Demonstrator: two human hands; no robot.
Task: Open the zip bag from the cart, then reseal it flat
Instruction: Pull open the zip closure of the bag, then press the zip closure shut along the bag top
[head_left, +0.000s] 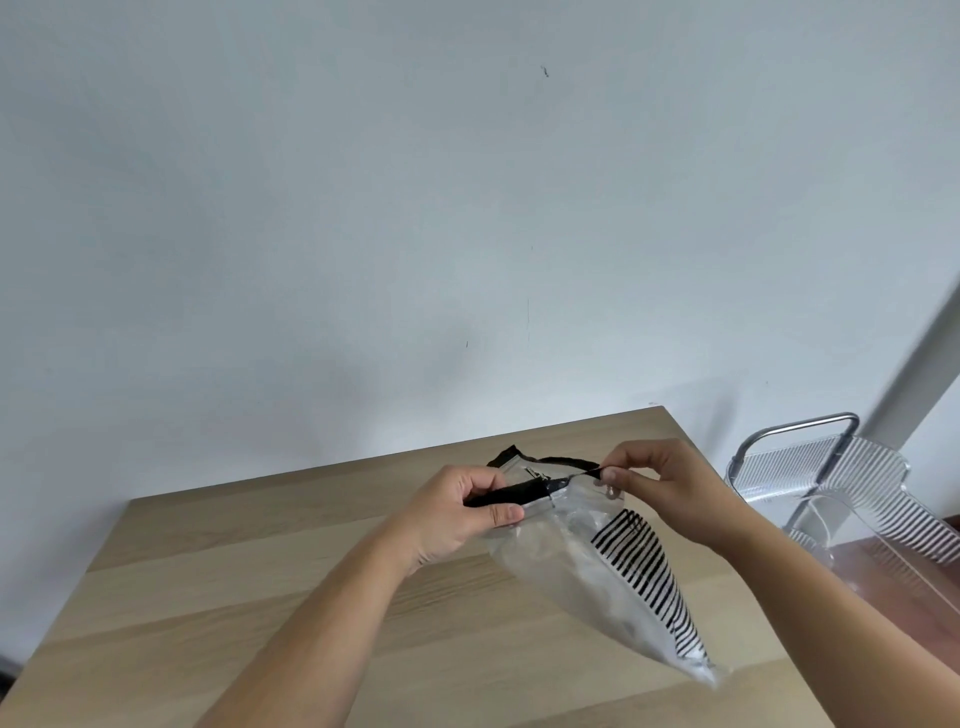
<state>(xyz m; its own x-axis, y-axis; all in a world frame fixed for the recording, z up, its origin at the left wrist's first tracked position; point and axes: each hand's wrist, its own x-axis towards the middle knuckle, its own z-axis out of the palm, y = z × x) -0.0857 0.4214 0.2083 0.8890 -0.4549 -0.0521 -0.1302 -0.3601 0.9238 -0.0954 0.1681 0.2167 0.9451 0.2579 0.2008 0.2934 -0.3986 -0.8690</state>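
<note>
Fingers (506, 514) of the left hand (457, 514) are clamped on the zip bag's (587, 561) black zipper strip, while the right hand (660, 480) pinches the strip's far-right end. Bag's held just above the tabletop (260, 597), long axis trailing near-right, zipper running left-right between both hands, cart (831, 467) off right.

Bag (587, 561) is held above the table (260, 597), toward its 2 o'clock corner, left hand (457, 514) at the bag's 9 o'clock, right hand (660, 483) at 1 o'clock. Cart (831, 467) stands beside the table at 3 o'clock.
</note>
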